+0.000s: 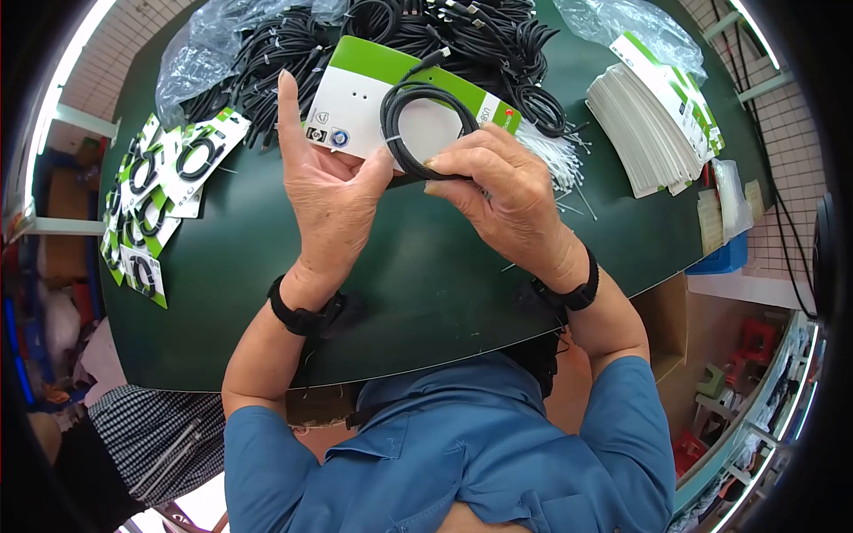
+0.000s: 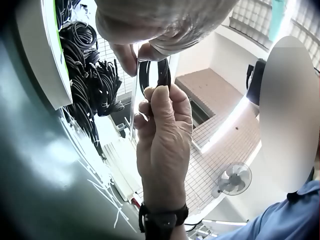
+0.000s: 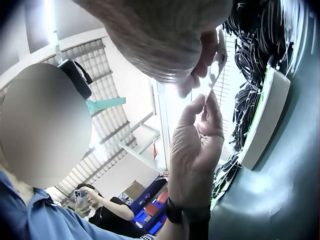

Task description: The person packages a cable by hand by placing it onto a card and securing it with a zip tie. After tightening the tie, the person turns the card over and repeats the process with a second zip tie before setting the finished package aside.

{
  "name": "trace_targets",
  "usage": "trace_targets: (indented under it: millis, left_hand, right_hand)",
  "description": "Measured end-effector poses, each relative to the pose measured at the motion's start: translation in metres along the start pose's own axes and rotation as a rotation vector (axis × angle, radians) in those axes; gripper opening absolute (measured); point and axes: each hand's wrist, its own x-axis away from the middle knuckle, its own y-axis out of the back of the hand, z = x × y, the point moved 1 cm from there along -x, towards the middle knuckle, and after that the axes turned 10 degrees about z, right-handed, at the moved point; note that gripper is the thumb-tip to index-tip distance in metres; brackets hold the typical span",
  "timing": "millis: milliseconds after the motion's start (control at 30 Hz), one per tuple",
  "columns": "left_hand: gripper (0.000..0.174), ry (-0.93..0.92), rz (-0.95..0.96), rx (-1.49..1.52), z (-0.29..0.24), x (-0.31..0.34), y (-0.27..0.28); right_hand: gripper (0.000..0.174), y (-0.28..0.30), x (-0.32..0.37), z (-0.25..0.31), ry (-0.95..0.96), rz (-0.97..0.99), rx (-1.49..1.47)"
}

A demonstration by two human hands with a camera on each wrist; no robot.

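A white and green printed card (image 1: pixel 355 93) is held up over the table by the left hand (image 1: pixel 324 200), its thumb in front, one finger pointing up and the others partly behind the card. Against the card's front lies a coiled black braided cable (image 1: pixel 465 113) with a small tie on its left side. The right hand (image 1: pixel 515 200) pinches the coil's lower right between thumb and fingers. In the left wrist view, the right hand (image 2: pixel 165 135) grips the black coil (image 2: pixel 164 72). The right wrist view shows the left hand (image 3: pixel 197 145) pinching the card's edge.
Bundled black cables (image 1: pixel 373 22) lie at the back of the green table (image 1: pixel 426 266). Carded cables (image 1: pixel 142 209) are piled on the left. White ties (image 1: pixel 551 155) and a stack of cards (image 1: pixel 635 133) lie on the right. Plastic bags (image 1: pixel 200 62) sit behind.
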Motion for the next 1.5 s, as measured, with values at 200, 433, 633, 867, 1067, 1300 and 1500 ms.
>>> trace_targets:
  millis: [200, 433, 633, 867, 1067, 1300, 1500]
  left_hand:
    - [0.079, 0.270, -0.088, 0.154, 0.007, 0.004, 0.009]
    - [0.046, 0.559, -0.012, 0.313, 0.012, 0.014, 0.012]
    - [0.030, 0.642, 0.051, 0.316, 0.009, 0.020, 0.006]
    - [0.029, 0.593, 0.149, 0.312, 0.019, 0.024, 0.010]
    - [0.031, 0.593, 0.195, 0.385, 0.017, 0.025, 0.011]
    - [0.032, 0.605, 0.148, 0.382, 0.012, 0.027, 0.005]
    - [0.031, 0.672, 0.115, 0.150, 0.006, 0.025, 0.002]
  right_hand:
    - [0.026, -0.005, 0.001, -0.002, -0.029, -0.004, 0.050]
    - [0.026, -0.005, 0.004, -0.009, -0.032, -0.019, 0.072]
    - [0.027, -0.005, 0.005, -0.010, 0.002, -0.029, 0.087]
    - [0.028, 0.000, 0.003, -0.008, -0.006, 0.018, 0.129]
    - [0.028, 0.001, 0.004, -0.011, -0.010, 0.059, 0.108]
    - [0.027, 0.000, 0.005, -0.012, -0.054, 0.114, -0.049]
    - [0.029, -0.017, 0.008, -0.005, -0.063, 0.143, -0.098]
